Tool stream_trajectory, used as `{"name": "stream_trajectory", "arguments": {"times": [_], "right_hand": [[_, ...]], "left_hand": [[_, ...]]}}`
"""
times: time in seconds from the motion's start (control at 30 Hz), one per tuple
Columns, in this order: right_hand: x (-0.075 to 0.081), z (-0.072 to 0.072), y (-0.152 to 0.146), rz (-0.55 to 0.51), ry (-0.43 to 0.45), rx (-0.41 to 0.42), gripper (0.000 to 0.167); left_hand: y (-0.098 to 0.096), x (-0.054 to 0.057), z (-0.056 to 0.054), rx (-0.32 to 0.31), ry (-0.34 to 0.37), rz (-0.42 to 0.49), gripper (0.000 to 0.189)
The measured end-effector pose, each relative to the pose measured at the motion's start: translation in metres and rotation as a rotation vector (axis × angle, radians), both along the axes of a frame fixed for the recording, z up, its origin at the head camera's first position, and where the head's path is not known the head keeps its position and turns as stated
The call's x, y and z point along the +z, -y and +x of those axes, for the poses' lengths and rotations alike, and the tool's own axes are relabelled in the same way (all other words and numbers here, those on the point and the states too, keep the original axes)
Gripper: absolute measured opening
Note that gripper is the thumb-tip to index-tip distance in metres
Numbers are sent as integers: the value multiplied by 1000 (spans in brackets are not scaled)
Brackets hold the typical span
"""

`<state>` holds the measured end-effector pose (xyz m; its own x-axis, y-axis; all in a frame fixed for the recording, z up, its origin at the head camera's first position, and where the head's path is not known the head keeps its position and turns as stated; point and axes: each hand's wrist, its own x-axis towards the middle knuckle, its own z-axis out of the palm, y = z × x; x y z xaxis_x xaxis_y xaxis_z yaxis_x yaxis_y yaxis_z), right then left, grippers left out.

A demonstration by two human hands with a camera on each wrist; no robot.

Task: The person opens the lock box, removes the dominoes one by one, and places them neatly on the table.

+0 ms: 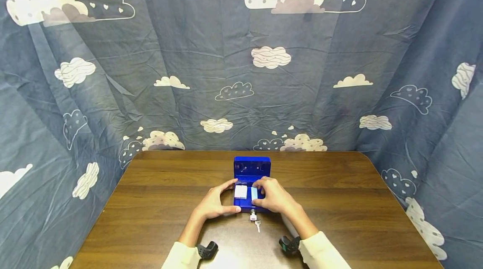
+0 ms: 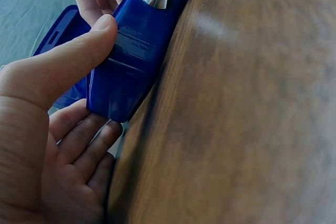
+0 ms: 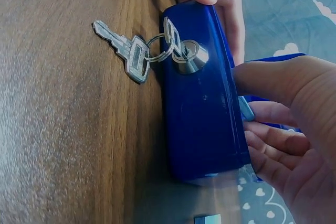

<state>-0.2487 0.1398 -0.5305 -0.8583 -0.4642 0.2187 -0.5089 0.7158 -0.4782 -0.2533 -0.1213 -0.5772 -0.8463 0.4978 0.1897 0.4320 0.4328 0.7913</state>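
Observation:
A small blue cash box (image 1: 252, 165) stands on the table with its lid raised at the back. White blocks (image 1: 240, 192) lie in its left part, and a light blue block (image 1: 254, 192) is to their right. My left hand (image 1: 213, 204) spans the box's left side, thumb on the front rim and fingertips near the back corner. My right hand (image 1: 275, 195) reaches into the box and pinches the light blue block between thumb and fingers. In the right wrist view a key sits in the front lock (image 3: 192, 57), with a second key (image 3: 126, 51) hanging from its ring.
The brown wooden table (image 1: 162, 189) extends around the box, with a grey cloud-print curtain (image 1: 211, 42) behind. A small pale-topped object (image 3: 208, 220) lies beside the box at the bottom of the right wrist view. A white shape (image 1: 289, 226) shows beneath the right forearm.

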Motion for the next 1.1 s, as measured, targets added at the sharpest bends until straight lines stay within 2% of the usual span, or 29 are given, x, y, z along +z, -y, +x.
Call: {"name": "stream_trajectory", "arguments": {"times": [0.43, 1.1], "right_hand": [[5, 2, -11, -82, 5, 3, 41], [11, -2, -38, -120, 16, -22, 42]], "left_hand": [[0, -1, -3, 2, -9, -4, 93], [0, -1, -2, 6, 19, 13, 94]]}}
